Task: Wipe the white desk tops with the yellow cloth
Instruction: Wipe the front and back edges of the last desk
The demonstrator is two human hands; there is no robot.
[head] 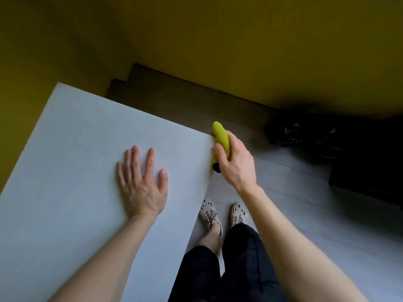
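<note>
The white worktop [65, 171] fills the left half of the view, its right edge running diagonally down toward the person's legs. The left hand [141, 184] lies flat on the worktop a little in from that edge, palm down, fingers [150, 160] straight and spread, holding nothing. The right hand [237, 164] is at the worktop's right edge, its fingers curled round the yellow cloth [220, 136]. The bunched cloth sticks up out of the grip and touches the edge itself. A small dark bit shows below the cloth against the edge; what it is cannot be told. Beside the worktop, on the grey floor [305, 214], stand two pale patterned shoes [209, 214]. Beyond the worktop's far corner rises a yellow wall [218, 40].
</note>
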